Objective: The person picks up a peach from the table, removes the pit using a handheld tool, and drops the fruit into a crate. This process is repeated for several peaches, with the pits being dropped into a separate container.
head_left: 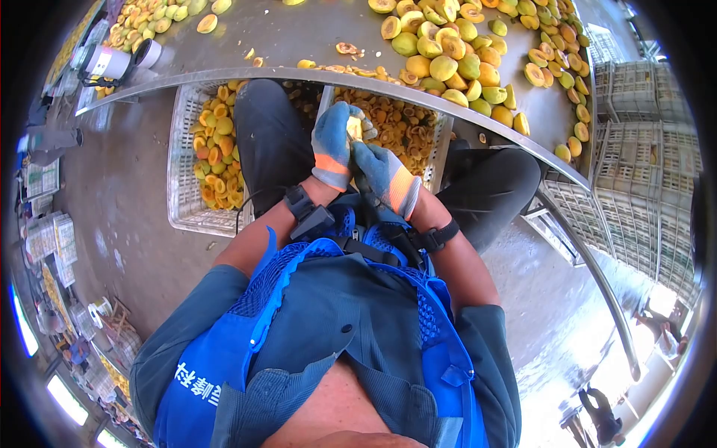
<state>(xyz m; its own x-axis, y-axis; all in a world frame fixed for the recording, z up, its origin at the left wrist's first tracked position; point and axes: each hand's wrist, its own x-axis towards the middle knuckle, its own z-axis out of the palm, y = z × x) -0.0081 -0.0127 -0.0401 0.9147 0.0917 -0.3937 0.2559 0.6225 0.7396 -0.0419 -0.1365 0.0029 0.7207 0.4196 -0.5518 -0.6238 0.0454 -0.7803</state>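
Note:
My left hand (333,145), in a blue and grey glove with an orange cuff, is closed around a pale yellow peach piece (355,128). My right hand (383,175), gloved the same way, is closed just below and to the right, its fingertips meeting the left hand at the fruit. What the right fingers grip is hidden. Both hands are over my lap, in front of the metal table's edge. Under them a white crate (441,153) holds many cut peach pieces (399,127).
The metal table (314,37) carries piled whole and halved peaches (448,52). Left of my knee stands another white crate (179,179) of peach halves. Stacked plastic crates (646,164) rise at right, near a curved metal bar (597,284). A white cylindrical container (108,62) is at upper left.

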